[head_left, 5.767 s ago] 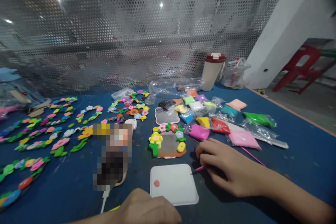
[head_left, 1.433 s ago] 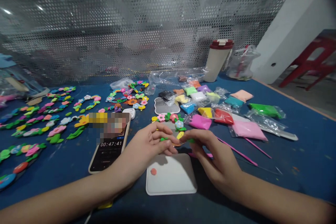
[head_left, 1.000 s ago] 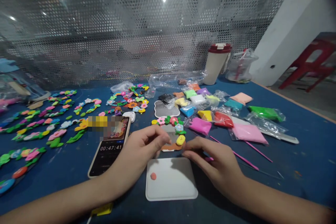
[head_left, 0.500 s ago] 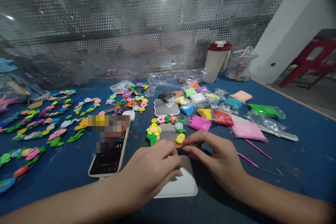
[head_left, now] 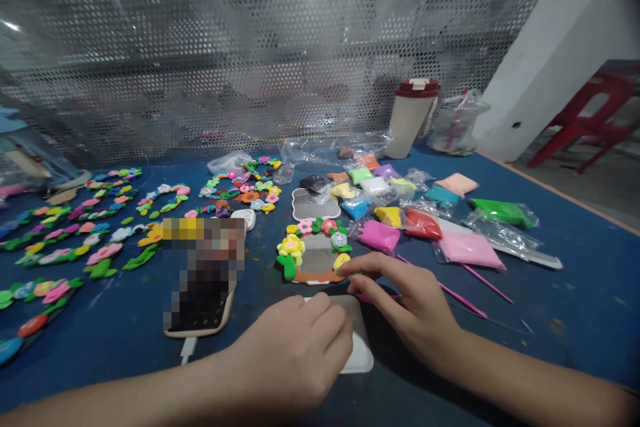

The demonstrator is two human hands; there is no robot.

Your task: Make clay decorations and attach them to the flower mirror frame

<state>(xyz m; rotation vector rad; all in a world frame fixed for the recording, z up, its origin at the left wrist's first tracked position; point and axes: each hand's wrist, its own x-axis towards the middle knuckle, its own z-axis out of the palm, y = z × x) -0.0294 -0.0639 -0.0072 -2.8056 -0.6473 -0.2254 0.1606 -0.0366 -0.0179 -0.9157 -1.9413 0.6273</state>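
My right hand (head_left: 400, 297) reaches in from the lower right, its fingertips at the lower right edge of a small mirror frame decorated with clay (head_left: 313, 277). A sliver of green clay (head_left: 356, 273) shows at those fingertips. The frame has an orange clay base, a yellow clay flower (head_left: 291, 250) and pink and blue blossoms. My left hand (head_left: 293, 353) lies curled on a white square board (head_left: 361, 361), and whatever is under its fingers is hidden. A pink clay tool (head_left: 376, 297) runs beneath my right hand.
A phone (head_left: 200, 317) lies left of my left hand. Rows of clay flower garlands (head_left: 65, 253) cover the blue table's left side. Bagged coloured clay (head_left: 423, 223) lies at back right, with a lidded cup (head_left: 413, 117) beyond. A perforated metal screen (head_left: 200, 53) stands behind.
My left hand has moved down off the mirror frame onto the white board, covering its red clay dab. My right hand has shifted slightly toward the frame's lower edge.
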